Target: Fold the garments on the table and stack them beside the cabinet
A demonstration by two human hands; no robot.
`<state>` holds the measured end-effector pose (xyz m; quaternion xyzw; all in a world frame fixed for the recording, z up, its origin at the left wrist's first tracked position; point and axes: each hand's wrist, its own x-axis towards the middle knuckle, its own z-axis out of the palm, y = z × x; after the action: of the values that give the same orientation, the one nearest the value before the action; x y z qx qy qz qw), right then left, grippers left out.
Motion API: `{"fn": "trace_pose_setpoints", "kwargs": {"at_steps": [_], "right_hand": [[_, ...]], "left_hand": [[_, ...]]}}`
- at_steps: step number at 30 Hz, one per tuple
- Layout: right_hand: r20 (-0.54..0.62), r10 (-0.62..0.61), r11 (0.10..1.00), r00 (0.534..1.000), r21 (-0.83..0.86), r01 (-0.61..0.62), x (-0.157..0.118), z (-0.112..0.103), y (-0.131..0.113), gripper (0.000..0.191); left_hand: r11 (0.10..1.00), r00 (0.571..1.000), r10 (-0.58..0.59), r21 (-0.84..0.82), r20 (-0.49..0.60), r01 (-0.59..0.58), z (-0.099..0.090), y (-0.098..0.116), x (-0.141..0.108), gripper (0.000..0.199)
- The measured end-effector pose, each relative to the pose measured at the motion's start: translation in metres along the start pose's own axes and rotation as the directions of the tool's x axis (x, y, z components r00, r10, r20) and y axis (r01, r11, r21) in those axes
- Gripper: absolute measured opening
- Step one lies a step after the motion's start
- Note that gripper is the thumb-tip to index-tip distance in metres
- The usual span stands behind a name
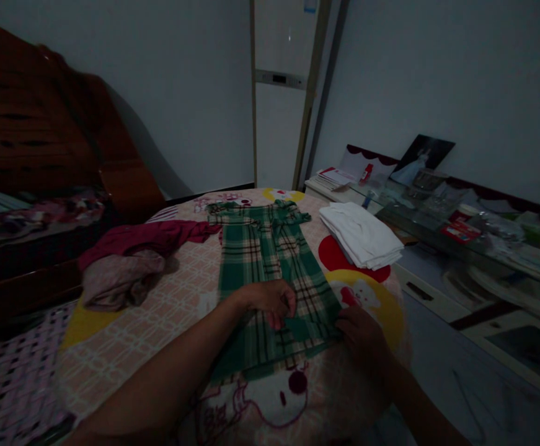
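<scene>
A green plaid short-sleeved shirt (242, 260) lies spread on the table, its collar end away from me and its hem toward me. Over the lower middle of the shirt, near the front opening, is my left hand (274, 300) with its fingers curled inward. Whether cloth is between those fingers is hidden. My right hand (362, 334) pinches the shirt's lower right edge between thumb and fingers. Beyond that hand, a folded white cloth pile (362, 235) rests on the table's right side.
The round table has a patterned tablecloth (190, 310). A maroon garment (130, 241) and a crumpled pinkish-beige cloth (121, 279) lie at left. A wooden bench (23, 118) stands on the left. At right is a glass-topped cabinet (418, 217) holding several small items and a photo (421, 158).
</scene>
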<state>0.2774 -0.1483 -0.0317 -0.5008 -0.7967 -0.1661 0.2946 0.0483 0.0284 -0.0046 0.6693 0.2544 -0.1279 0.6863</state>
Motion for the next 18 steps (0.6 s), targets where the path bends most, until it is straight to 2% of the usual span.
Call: {"fn": "trace_pose_setpoints", "kwargs": {"at_steps": [6,8,12,15,18], "right_hand": [[-0.010,0.047,0.999,0.999,-0.008,-0.047,-0.003,-0.002,0.001,0.021],[0.006,0.067,0.998,0.998,-0.017,-0.067,-0.003,-0.004,0.001,0.021],[0.137,0.104,0.994,0.985,-0.026,-0.102,0.002,-0.013,-0.001,0.022],[0.166,0.156,0.987,0.974,0.012,-0.160,0.013,-0.020,0.000,0.021],[0.145,0.234,0.968,0.961,0.059,-0.245,0.034,-0.021,0.004,0.020]], "left_hand": [[0.989,0.994,0.106,-0.110,0.040,-0.101,-0.003,-0.002,0.001,0.020],[0.994,0.996,0.074,-0.084,0.044,-0.070,-0.003,-0.001,0.001,0.021],[0.997,0.997,-0.008,0.071,0.077,0.002,0.001,0.004,0.000,0.014],[0.980,0.993,0.103,0.166,0.063,-0.112,0.005,0.011,-0.003,0.009],[0.882,0.948,0.286,0.349,0.138,-0.317,0.013,0.018,-0.006,0.013]]}}
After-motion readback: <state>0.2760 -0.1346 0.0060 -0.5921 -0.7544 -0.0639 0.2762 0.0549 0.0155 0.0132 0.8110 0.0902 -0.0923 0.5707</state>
